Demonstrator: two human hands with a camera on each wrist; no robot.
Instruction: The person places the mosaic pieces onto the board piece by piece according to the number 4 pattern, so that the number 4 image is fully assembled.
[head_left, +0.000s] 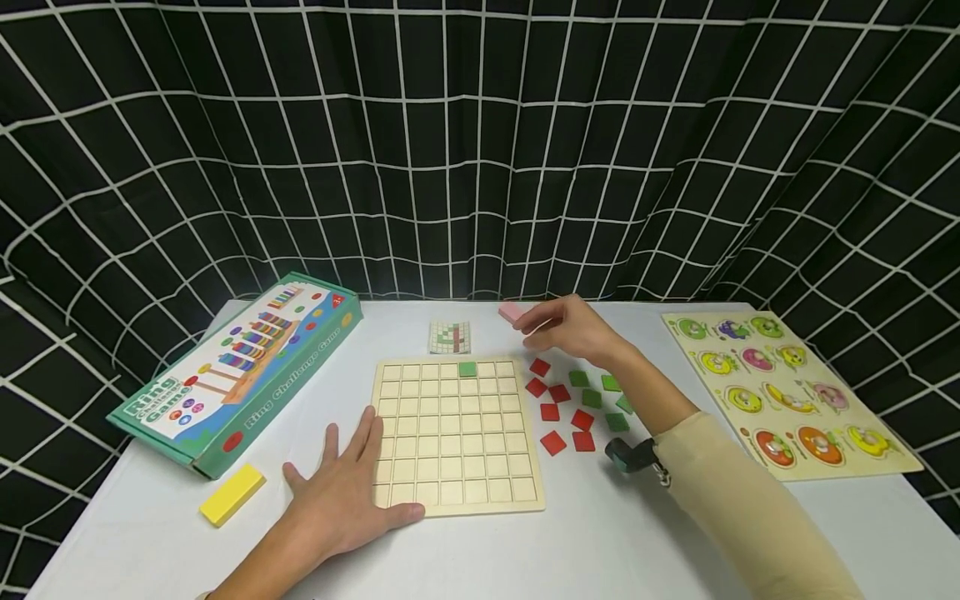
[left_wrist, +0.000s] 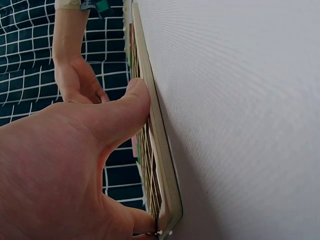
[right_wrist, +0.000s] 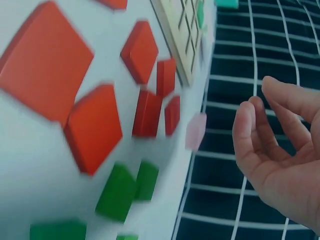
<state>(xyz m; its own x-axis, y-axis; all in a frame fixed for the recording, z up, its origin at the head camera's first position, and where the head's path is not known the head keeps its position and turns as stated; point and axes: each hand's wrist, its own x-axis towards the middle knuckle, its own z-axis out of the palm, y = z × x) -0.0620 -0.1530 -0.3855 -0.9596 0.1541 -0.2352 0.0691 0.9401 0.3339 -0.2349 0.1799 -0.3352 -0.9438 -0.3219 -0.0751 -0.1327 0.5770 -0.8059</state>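
Beside right hand point(head_left: 573, 329), fingers loosely curled, empty: small pink block point(head_left: 514, 312), flat.

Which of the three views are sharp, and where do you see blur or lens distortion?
Head view: evenly lit and sharp, but the wide lens bends the curtain grid into curves. Left wrist view: the left hand fills the frame, slightly soft; the grid board edge is clear. Right wrist view: the red tiles and green tiles are smeared by blur; the right hand is sharper.

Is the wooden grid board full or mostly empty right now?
Mostly empty: the wooden grid board holds one green tile in its top row.
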